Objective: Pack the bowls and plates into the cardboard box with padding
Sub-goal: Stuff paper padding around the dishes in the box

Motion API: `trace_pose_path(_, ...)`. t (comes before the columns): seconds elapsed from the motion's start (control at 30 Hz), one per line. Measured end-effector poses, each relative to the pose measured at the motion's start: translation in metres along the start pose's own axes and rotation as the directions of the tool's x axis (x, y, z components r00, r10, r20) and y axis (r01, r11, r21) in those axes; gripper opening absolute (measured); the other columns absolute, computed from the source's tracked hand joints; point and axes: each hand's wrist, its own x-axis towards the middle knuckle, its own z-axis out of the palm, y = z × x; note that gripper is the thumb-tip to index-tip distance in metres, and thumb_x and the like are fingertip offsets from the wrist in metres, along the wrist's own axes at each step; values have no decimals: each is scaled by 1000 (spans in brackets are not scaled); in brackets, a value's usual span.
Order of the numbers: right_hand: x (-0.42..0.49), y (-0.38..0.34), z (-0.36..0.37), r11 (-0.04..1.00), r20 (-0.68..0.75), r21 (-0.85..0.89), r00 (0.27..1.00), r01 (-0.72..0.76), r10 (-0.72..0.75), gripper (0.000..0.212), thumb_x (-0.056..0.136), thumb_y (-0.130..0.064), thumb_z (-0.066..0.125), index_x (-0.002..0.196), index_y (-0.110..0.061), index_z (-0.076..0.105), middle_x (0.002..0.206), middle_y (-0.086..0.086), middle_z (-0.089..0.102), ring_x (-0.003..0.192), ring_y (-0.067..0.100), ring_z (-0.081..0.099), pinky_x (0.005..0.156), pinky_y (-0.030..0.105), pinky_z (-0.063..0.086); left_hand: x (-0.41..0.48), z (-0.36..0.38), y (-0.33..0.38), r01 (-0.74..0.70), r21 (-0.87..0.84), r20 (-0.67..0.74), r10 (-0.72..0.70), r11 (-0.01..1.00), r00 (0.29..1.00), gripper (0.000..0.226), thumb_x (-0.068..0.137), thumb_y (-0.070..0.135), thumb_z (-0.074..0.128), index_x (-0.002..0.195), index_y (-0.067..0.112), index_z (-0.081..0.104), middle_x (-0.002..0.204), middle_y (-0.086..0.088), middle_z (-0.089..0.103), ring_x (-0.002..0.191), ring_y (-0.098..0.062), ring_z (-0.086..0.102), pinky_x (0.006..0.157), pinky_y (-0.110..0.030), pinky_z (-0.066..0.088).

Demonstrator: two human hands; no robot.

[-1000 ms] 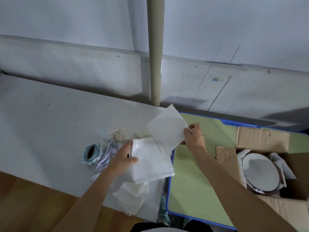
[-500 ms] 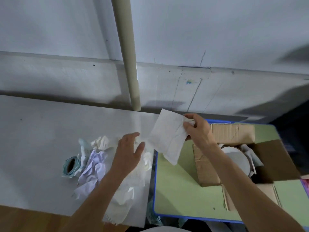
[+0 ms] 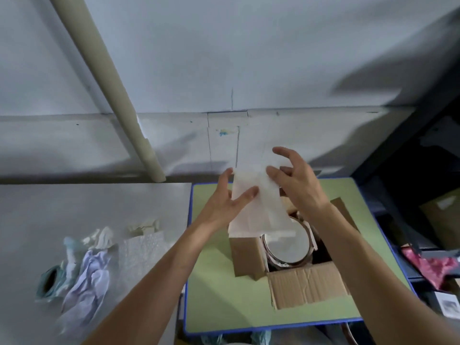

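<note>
1. A pale wall backs a grey table [image 3: 99, 207] and, beside it, a green table [image 3: 224, 300] that carries the open cardboard box [image 3: 306, 287].
2. One round white dish [image 3: 286, 245] already lies in the box; anything beneath it is hidden.
3. The left hand [image 3: 224, 205] and right hand [image 3: 298, 188] hold a white padding sheet [image 3: 256, 212] just above the box, fingers grasping it.
4. Probably left to do: lay the sheet over the dish, add more dishes, and close the flaps.
5. Crumpled paper [image 3: 87, 272] and bubble wrap [image 3: 142, 247] wait on the grey table.

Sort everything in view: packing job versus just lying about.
Job: padding sheet in left hand and right hand, cardboard box, plate inside it, bubble wrap, crumpled paper, probably tape roll.
Lying about: red cloth, wall pipe.
</note>
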Motion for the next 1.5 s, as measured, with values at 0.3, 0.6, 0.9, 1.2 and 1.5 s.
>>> trace_pose_path(0.3,-15,16,-56,955,100,-297,995,5,26,31,87,-17,60,113,-34,57,93,-18,64,90,7,63,65,16,45,-2,53,11,48,-38,-33,-50,998,998,48,92,51,58,136,41,38,98,4,69,82,-8,69,69,-25,53)
trace_pose_path(0.6,-25,33,-89,847,79,-531,994,-18,71,38,85,-18,53,121,-28,49,97,-6,55,86,20,50,69,30,35,-53,84,-22,106,651,-175,13,752,985,28,83,49,61,102,29,59,102,9,49,96,-15,52,78,-30,44)
trace_pose_path(0.9,-36,36,-96,861,136,-507,983,-40,126,69,85,-12,50,143,-42,29,112,-4,52,94,21,49,76,29,35,-75,120,-17,128,796,-155,-5,592,988,25,99,35,42,106,18,58,101,-2,64,95,-23,62,77,-33,45)
trace_pose_path(1.2,-39,22,-88,896,291,-443,942,-22,167,80,87,-11,48,149,-50,15,137,-9,45,108,17,46,83,29,36,-75,91,-6,341,443,-85,-341,829,936,44,100,34,33,76,10,60,64,-3,67,48,-13,52,59,-27,43)
trace_pose_path(1.5,-27,9,-67,832,340,-554,923,43,179,55,89,-15,47,140,-35,46,143,-4,45,109,13,47,75,21,36,-77,84,-1,185,571,-85,-167,800,982,25,99,34,44,113,21,60,106,-2,68,97,-23,63,78,-32,47)
